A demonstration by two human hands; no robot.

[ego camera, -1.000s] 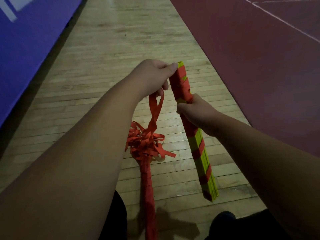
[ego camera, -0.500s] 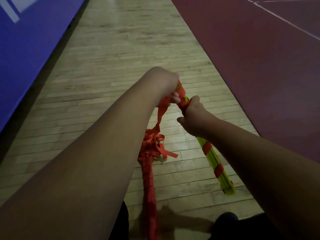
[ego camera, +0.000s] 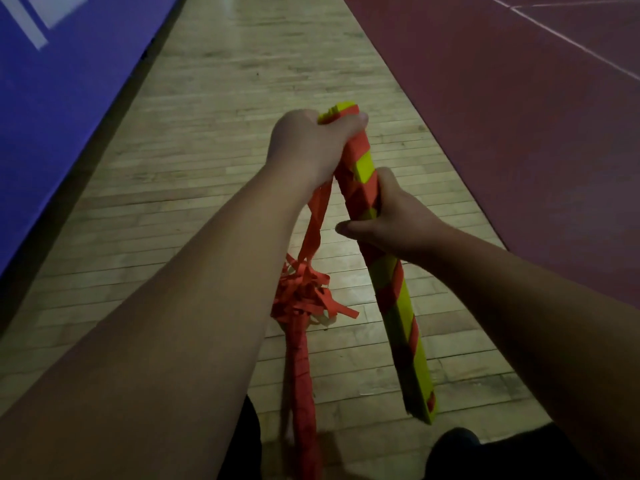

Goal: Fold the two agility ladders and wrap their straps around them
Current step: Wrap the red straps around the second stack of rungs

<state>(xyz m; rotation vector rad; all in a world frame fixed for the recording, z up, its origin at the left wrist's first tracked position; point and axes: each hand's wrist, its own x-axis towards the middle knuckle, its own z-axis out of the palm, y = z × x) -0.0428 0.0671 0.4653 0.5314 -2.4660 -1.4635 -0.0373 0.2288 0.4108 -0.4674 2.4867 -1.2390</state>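
Gripping the folded ladder at two places, the hands hold it slanting above the wooden floor, its far end raised and its near end low by the person's knee. The left hand is clenched over the top end, thumb across the yellow rungs, with the red strap trailing from under it. The right hand is wrapped round the middle, where the strap spirals over the bundle. The strap drops to a loose tangle on the floor, which sits at the far end of the second ladder, a red-wound bundle lying between the forearms. Half a second ago the hands were almost touching; now they are apart, the left one higher, and the ladder's near end has swung closer.
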